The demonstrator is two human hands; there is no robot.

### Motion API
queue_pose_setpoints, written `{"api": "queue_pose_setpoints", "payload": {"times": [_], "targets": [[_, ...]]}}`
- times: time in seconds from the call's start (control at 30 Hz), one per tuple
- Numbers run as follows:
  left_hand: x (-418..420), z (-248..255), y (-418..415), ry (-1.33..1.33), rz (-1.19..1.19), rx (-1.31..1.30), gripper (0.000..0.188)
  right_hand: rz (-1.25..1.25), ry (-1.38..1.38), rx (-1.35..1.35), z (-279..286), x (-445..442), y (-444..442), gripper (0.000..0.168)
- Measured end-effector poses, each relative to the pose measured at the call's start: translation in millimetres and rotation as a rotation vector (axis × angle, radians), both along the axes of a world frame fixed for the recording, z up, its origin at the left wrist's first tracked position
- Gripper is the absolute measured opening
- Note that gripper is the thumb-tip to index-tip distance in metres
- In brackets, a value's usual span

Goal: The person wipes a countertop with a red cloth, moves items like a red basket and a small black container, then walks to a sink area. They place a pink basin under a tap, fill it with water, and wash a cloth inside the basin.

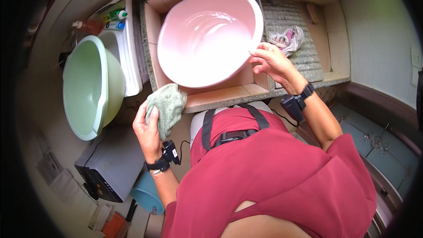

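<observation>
My left hand [147, 129] holds a pale green cloth [167, 107], its thumb pressed on the near face. The cloth hangs just off the lower left rim of a large pink plastic basin [211, 46]. That basin sits at a tilt in a tiled sink, with shiny reflections on its inner wall. At the basin's right rim is my right hand [272, 62], fingers apart and loosely bent. Its fingertips overlap the rim; whether they press on it is hard to tell. Both wrists carry black strapped devices.
A green basin [86, 86] leans by a white washbasin [132, 62] with several bottles [114, 16]. On the right, a crumpled plastic bag [289, 39] lies on a ribbed stone washboard [299, 62]. Below left stand a grey appliance [112, 165] and a blue bucket [148, 190].
</observation>
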State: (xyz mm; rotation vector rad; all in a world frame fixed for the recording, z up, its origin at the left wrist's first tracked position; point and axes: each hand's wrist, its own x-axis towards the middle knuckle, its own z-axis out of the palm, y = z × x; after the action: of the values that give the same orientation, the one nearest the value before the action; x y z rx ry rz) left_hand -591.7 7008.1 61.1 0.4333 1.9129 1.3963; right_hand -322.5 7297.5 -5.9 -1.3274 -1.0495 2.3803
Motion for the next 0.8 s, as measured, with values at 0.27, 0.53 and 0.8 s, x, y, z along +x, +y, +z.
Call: {"api": "queue_pose_setpoints", "payload": {"times": [0.27,0.53,0.8], "targets": [[-30,-17,2,-0.06,0.011,0.086,0.029,0.207,-0.049,0.357,54,-97,-10,0.034],[-38,-35,-36,-0.026,0.175,0.101,0.028,0.051,-0.176,0.354,37,-68,2,0.036],[-37,-35,-23,-0.103,0.148,0.112,0.028,-0.047,-0.321,0.299,7,17,-41,0.043]]}}
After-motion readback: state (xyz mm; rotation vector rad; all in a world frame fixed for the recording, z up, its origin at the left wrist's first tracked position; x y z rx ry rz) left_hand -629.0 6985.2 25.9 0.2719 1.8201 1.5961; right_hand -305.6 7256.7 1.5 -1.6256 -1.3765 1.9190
